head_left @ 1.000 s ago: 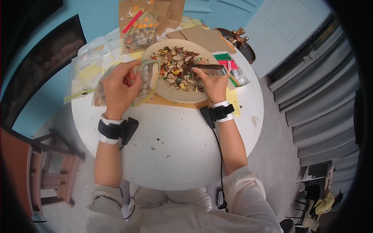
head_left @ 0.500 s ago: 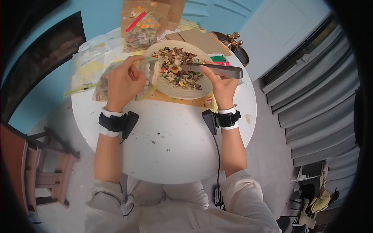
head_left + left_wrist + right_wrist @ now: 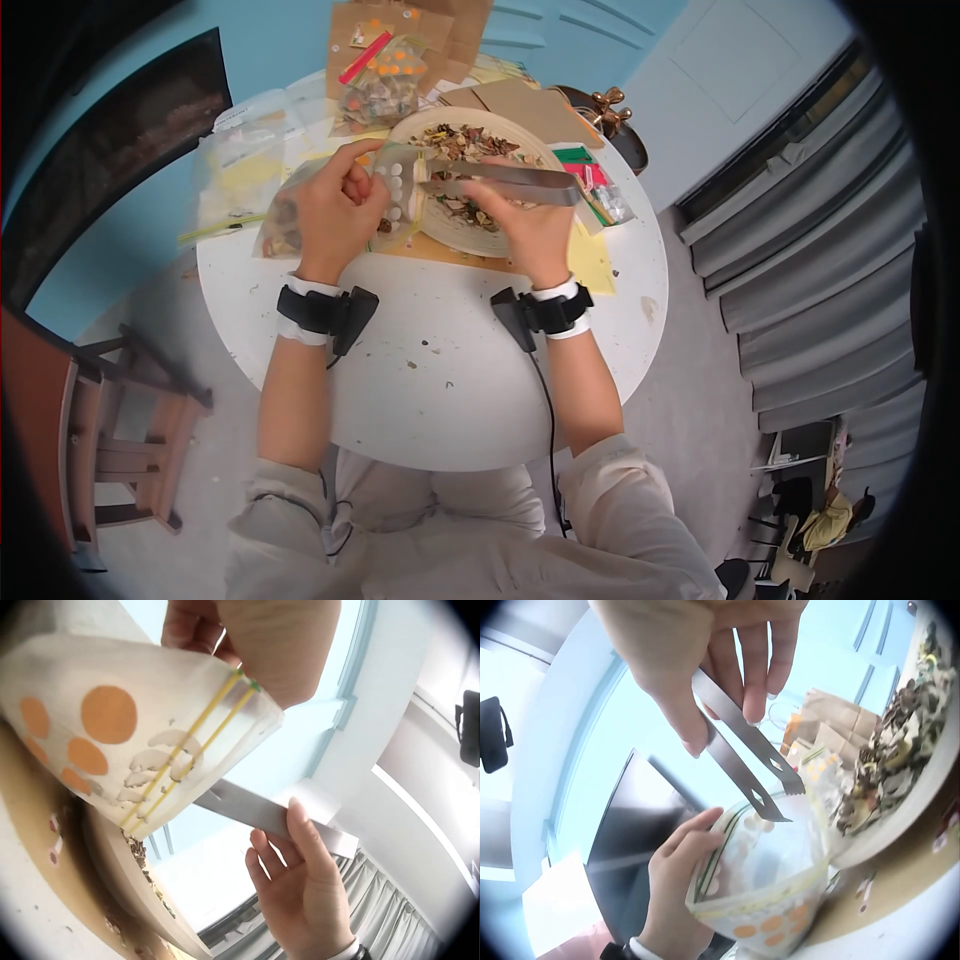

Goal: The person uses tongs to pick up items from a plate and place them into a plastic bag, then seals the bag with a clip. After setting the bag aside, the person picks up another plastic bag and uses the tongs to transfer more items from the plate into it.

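Observation:
The left hand [image 3: 340, 215] pinches the rim of a clear zip bag [image 3: 60, 682] with orange and white dots, its mouth open in the right wrist view. Metal tongs [image 3: 739, 761] are held between the thumb and fingers of the right hand [image 3: 535, 230], tips at the bag's mouth. Nothing shows between the tong tips in the right wrist view. Just right of the bag, a round pale plate [image 3: 530, 150] holds a heap of dried petals and leaves [image 3: 460, 145]. Part of the heap is hidden behind the tongs and right hand.
Behind the plate stand brown paper bags [image 3: 440, 45] and a filled zip bag with a red seal [image 3: 380, 95]. Flat clear bags [image 3: 235, 175] lie at the left. Coloured packets [image 3: 590, 175] are at the right, near a dark tray [image 3: 630, 145] with a copper-coloured object [image 3: 608, 105].
The right hand and tongs first swung right, then came left from over the plate to the bag's mouth. The left hand keeps its grip on the bag.

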{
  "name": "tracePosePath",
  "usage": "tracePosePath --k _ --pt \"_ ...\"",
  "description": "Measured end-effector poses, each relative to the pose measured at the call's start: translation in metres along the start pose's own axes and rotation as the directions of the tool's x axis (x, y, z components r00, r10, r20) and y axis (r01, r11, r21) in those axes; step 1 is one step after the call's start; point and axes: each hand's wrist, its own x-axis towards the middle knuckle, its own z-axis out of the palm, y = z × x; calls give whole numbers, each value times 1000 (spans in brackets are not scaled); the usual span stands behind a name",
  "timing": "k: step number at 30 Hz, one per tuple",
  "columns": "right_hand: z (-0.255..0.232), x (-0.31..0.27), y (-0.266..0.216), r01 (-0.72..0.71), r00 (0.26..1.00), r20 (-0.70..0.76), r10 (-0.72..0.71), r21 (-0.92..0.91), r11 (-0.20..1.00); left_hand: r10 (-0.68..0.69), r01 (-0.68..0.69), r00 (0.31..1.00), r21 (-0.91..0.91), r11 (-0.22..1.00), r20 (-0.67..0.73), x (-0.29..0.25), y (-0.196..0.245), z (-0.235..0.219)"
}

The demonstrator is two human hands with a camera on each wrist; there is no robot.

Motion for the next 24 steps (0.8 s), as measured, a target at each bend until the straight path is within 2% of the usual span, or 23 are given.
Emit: tracePosePath --k 3,6,9,11,15,18,21,24 --pt "-31 5 18 20 985 -171 -38 -104 994 14 -14 1000 1 1000 -15 -1 -1 3" --pt "-53 7 45 85 961 -242 -131 -191 978 6 -6 1000 6 1000 2 -1 0 3" --pt "-66 4 71 -107 949 -315 18 -266 958 -24 24 999 10 1000 23 -2 0 2" --pt "-70 4 82 -148 938 -340 65 -224 963 -24 24 1000 19 1000 16 -3 -1 2" --pt "-70 4 86 -161 923 -375 91 -162 973 1 -2 1000 49 999 17 -2 2 2" --pt "-60 6 82 -83 930 -365 37 -111 990 16 -19 999 66 998 31 -2 3 2" --pt "-55 7 87 -147 947 -310 89 -171 974 5 -8 999 81 997 40 -3 3 2" --pt "-51 6 91 -106 962 -271 24 -293 950 2 -6 999 82 997 41 -3 4 3"
